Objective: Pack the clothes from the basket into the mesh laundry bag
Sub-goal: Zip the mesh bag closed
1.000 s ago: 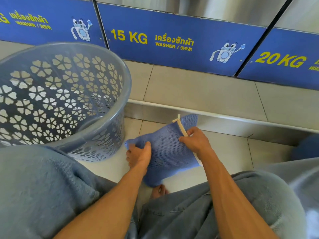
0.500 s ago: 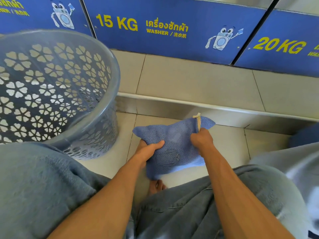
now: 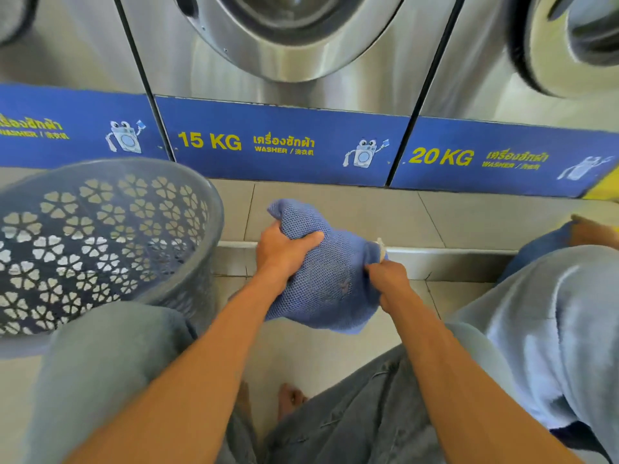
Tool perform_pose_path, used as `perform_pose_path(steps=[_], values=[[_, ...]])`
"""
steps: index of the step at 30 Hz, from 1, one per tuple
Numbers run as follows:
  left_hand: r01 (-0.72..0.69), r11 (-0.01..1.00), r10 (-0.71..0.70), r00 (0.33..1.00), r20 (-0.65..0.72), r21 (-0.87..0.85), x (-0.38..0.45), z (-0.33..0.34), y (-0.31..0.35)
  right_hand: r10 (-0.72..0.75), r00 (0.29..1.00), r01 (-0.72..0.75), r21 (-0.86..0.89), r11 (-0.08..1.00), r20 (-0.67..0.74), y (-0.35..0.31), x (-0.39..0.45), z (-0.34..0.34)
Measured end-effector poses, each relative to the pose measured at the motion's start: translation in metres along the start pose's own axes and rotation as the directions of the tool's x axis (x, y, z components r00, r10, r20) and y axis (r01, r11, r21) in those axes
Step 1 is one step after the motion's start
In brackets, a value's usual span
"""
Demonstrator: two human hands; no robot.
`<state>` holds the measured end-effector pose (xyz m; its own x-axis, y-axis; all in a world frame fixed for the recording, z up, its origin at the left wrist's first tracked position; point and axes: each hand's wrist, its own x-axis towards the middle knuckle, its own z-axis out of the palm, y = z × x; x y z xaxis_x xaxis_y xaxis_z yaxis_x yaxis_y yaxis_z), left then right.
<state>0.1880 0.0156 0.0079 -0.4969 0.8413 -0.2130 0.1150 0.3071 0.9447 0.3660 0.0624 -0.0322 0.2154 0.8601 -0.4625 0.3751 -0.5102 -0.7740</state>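
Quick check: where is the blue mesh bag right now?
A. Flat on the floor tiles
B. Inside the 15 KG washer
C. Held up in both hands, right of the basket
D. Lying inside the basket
C: the left hand and right hand both grip the mesh bag in the air, beside the basket.

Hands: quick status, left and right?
Left hand: closed on the blue mesh bag.
Right hand: closed on the same bag, by its cord end.

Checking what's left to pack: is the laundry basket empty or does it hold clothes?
Cannot tell. The basket shows only bare patterned walls, but its bottom is hidden behind the person's knee.
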Motion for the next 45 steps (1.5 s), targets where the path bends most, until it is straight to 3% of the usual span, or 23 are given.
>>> perform_pose_path(steps=[4, 12, 14, 22, 24, 27, 29, 30, 32, 34, 39, 45], values=[[-0.031, 0.999, 0.03, 0.999, -0.033, -0.031, 0.017, -0.026, 0.036, -0.126, 0.99, 0.129, -0.046, 0.991, 0.071, -0.043, -0.008, -0.019], [0.138, 0.99, -0.138, 0.99, -0.018, -0.013, 0.097, -0.036, 0.042, -0.313, 0.947, 0.322, -0.24, 0.916, 0.072, -0.129, 0.044, -0.011], [0.128, 0.991, -0.128, 0.992, -0.014, 0.022, 0.126, -0.027, 0.042, -0.358, 0.932, 0.356, -0.31, 0.882, 0.053, -0.138, 0.068, 0.002], [0.019, 0.986, 0.003, 0.991, -0.13, 0.168, 0.271, 0.003, 0.039, -0.49, 0.87, 0.46, -0.284, 0.841, -0.042, -0.19, 0.175, 0.041], [0.025, 0.969, 0.017, 0.986, -0.167, 0.244, 0.299, 0.013, 0.03, -0.558, 0.829, 0.492, -0.426, 0.76, -0.037, -0.191, 0.194, 0.049], [0.074, 0.88, 0.006, 0.986, -0.167, 0.469, 0.32, 0.036, 0.014, -0.631, 0.773, 0.479, -0.714, 0.51, 0.067, -0.175, 0.212, 0.074], [0.045, 0.799, 0.088, 0.978, -0.19, 0.6, 0.323, 0.047, 0.003, -0.676, 0.719, 0.539, -0.744, 0.395, 0.162, -0.16, 0.221, 0.097], [-0.016, 0.761, 0.193, 0.96, -0.203, 0.648, 0.323, 0.049, -0.001, -0.7, 0.686, 0.568, -0.747, 0.345, 0.198, -0.153, 0.224, 0.108], [-0.229, 0.641, 0.476, 0.867, -0.146, 0.732, 0.323, 0.052, -0.008, -0.737, 0.635, 0.589, -0.763, 0.266, 0.233, -0.142, 0.23, 0.125], [-0.378, 0.532, 0.601, 0.799, -0.024, 0.758, 0.319, 0.055, -0.018, -0.741, 0.635, 0.573, -0.777, 0.26, 0.22, -0.134, 0.235, 0.134], [-0.314, 0.514, 0.331, 0.931, 0.153, 0.798, 0.311, 0.065, -0.048, -0.675, 0.705, 0.53, -0.795, 0.295, 0.219, -0.114, 0.248, 0.137], [-0.3, 0.472, 0.241, 0.949, 0.206, 0.829, 0.336, 0.071, -0.05, -0.65, 0.731, 0.515, -0.792, 0.327, 0.207, -0.109, 0.262, 0.139]])
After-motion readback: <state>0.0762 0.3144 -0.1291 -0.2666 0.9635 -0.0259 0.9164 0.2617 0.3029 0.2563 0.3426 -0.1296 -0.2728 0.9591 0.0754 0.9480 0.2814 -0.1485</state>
